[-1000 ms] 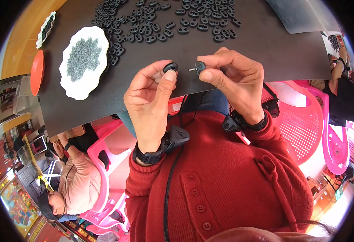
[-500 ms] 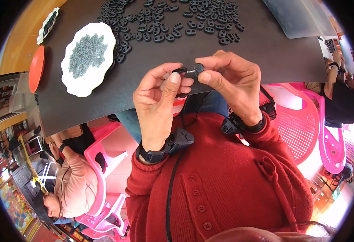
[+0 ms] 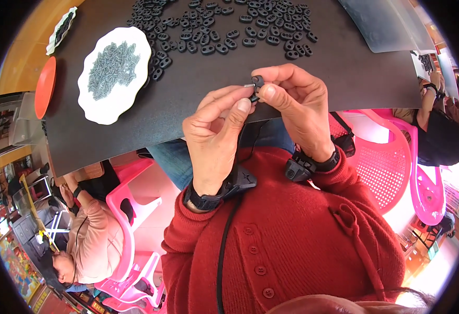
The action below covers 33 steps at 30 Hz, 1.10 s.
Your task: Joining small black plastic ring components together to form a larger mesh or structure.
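Black fitting (image 3: 259,81), screw (image 3: 249,85) protruding leftward, is pinched by right hand (image 3: 303,104), thumb against forefinger; left hand (image 3: 214,133) grasps partly hidden black piece (image 3: 254,98).

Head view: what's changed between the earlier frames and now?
The left hand has moved right and the right hand slightly left, closing the gap. The left hand's black oval piece, now mostly hidden, is below the screw jutting from the right hand's black fitting. Nothing visibly let go. Unchanged: the white plate of screws and loose black pieces.
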Tool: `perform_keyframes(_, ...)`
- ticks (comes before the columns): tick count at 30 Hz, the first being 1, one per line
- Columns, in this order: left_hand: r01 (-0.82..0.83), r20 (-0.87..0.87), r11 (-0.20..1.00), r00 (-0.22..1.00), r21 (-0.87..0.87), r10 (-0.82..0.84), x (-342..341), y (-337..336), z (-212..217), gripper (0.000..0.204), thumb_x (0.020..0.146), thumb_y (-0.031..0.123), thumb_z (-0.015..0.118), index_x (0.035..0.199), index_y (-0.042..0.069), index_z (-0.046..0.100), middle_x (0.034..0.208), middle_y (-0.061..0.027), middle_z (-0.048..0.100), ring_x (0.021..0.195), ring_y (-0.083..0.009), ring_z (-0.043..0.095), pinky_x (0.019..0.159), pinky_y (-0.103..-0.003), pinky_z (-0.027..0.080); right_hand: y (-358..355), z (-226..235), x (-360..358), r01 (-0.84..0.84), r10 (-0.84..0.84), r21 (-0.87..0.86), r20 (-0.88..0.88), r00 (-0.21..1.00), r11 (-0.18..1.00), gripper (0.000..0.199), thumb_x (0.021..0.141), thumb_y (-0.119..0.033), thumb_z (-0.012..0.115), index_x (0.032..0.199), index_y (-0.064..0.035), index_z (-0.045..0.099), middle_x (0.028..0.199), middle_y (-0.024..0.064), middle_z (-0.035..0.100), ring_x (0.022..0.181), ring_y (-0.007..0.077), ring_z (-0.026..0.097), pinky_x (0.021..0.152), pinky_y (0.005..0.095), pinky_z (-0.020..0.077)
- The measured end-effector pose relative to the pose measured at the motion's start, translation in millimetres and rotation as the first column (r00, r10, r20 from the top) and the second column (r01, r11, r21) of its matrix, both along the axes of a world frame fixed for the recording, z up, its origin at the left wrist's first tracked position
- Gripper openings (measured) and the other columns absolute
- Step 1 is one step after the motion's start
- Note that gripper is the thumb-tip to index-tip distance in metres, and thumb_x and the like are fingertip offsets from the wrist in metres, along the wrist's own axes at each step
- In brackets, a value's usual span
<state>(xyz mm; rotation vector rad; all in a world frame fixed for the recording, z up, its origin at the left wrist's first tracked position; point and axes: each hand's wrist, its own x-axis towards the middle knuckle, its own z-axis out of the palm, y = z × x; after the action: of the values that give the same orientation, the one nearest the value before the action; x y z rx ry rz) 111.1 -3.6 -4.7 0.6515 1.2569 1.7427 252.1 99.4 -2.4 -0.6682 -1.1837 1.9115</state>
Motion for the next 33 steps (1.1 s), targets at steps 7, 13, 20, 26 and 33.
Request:
perform_keyframes(7, 0.033, 0.220, 0.999, 0.975, -0.002, -0.032, -4, -1, -3, 0.041, 0.104, 0.000, 0.079, 0.145, -0.001, 0.073, 0.122, -0.0092, 0.079, 0.105, -0.0141, 0.075, 0.098, -0.028, 0.061, 1, 1, 4, 0.038, -0.038, 0.037, 0.002, 0.999, 0.999, 0.028, 0.102, -0.008, 0.084, 0.126, 0.0036, 0.077, 0.113, 0.0068, 0.081, 0.101, 0.0111, 0.075, 0.097, 0.0272, 0.0600)
perform_keyframes(13, 0.066, 0.236, 0.996, 0.970, -0.060, -0.050, -11, -6, -4, 0.043, 0.105, 0.003, 0.079, 0.147, 0.000, 0.072, 0.116, -0.0068, 0.080, 0.103, -0.0115, 0.075, 0.096, -0.026, 0.062, -1, -1, 8, 0.073, -0.076, 0.094, 0.022, 0.997, 0.993, 0.027, 0.101, -0.004, 0.084, 0.126, 0.0041, 0.077, 0.112, 0.0068, 0.081, 0.102, 0.0111, 0.075, 0.097, 0.0271, 0.0609)
perform_keyframes(20, 0.130, 0.348, 0.987, 0.933, -0.094, -0.089, -12, -3, 5, 0.032, 0.108, 0.004, 0.074, 0.140, -0.001, 0.074, 0.112, -0.0077, 0.081, 0.106, -0.0140, 0.079, 0.090, -0.025, 0.065, -4, 2, 8, 0.070, -0.071, 0.090, 0.011, 0.997, 0.993, 0.027, 0.100, -0.003, 0.084, 0.126, 0.0039, 0.077, 0.113, 0.0072, 0.082, 0.103, 0.0118, 0.075, 0.098, 0.0273, 0.0610)
perform_keyframes(26, 0.149, 0.586, 0.989, 0.801, -0.002, -0.119, -22, -8, -3, 0.031, 0.110, 0.005, 0.071, 0.140, -0.001, 0.069, 0.117, -0.0113, 0.080, 0.106, -0.0179, 0.080, 0.094, -0.029, 0.069, -5, 7, 10, 0.070, -0.098, 0.251, 0.103, 0.990, 0.965, 0.027, 0.098, 0.003, 0.085, 0.124, 0.0052, 0.078, 0.107, 0.0058, 0.078, 0.098, 0.0111, 0.072, 0.092, 0.0261, 0.0585)
perform_keyframes(33, 0.158, 0.603, 0.985, 0.780, 0.068, -0.167, -23, -10, -8, 0.033, 0.110, 0.006, 0.072, 0.141, -0.002, 0.069, 0.117, -0.0109, 0.080, 0.104, -0.0173, 0.080, 0.093, -0.029, 0.069, -3, 5, 12, 0.053, -0.140, 0.425, 0.176, 0.974, 0.904, 0.024, 0.091, -0.001, 0.091, 0.114, -0.0006, 0.085, 0.100, 0.0051, 0.079, 0.089, 0.0095, 0.070, 0.083, 0.0268, 0.0567)
